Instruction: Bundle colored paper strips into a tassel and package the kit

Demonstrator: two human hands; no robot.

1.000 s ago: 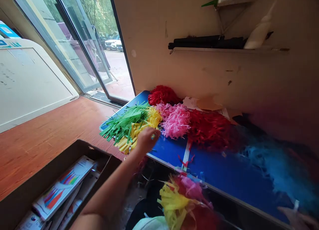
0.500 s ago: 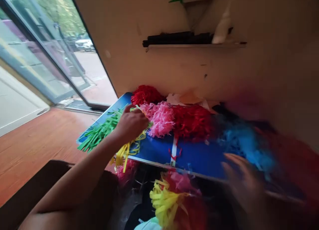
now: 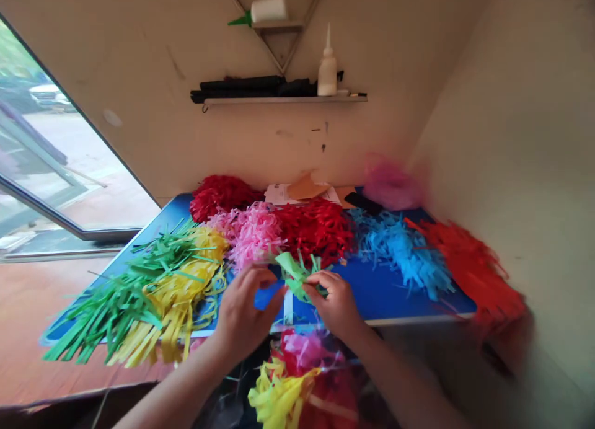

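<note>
My right hand [image 3: 338,302] pinches a small bunch of light green paper strips [image 3: 294,271] above the front of the blue table [image 3: 372,292]. Just left of the bunch is my left hand [image 3: 242,311], its fingers curved, with a gap between thumb and forefinger and nothing visible in it. Dark green strips [image 3: 125,286] and yellow strips [image 3: 181,292] lie at the table's left side. Behind my hands are fringed heaps of pink strips [image 3: 258,230] and red strips [image 3: 318,230].
Blue strips [image 3: 404,249] and orange-red strips [image 3: 478,268] lie to the right, the latter over the edge. Below the table edge hang yellow strips [image 3: 279,392]. A wall shelf [image 3: 279,100] holds a white bottle [image 3: 328,72]. A glass door [image 3: 69,168] is at left.
My left hand has come from the green strips to the middle. My right hand has moved in and now holds light green strips. The view has turned right.
</note>
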